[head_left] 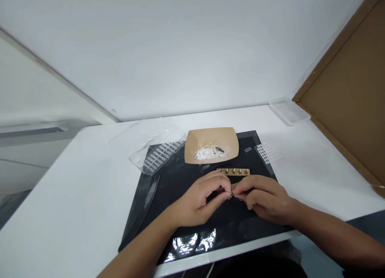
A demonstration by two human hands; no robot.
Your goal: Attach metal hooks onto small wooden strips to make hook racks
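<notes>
Both hands meet over the black mat (177, 193). My left hand (204, 197) is closed in a pinch, thumb and index finger together. Facing it, my right hand (267, 197) pinches at the same spot, its fingertips almost touching the left ones. Something tiny and dark, with a metallic glint, shows between the fingertips; it is too small to name. Just behind the hands lies a tan strip (237, 172) with several small metal pegs in a row. Part of something tan is hidden under the fingers.
A cardboard tray (192, 141) holds white bits and thin sticks. Left of it is a clear box (138, 159) of nail-shaped pieces. A sheet of white dots (266, 153) lies right. Clear pieces (248, 149) rest on the mat. A plastic container (290, 112) stands back right, near a cardboard panel (349, 77).
</notes>
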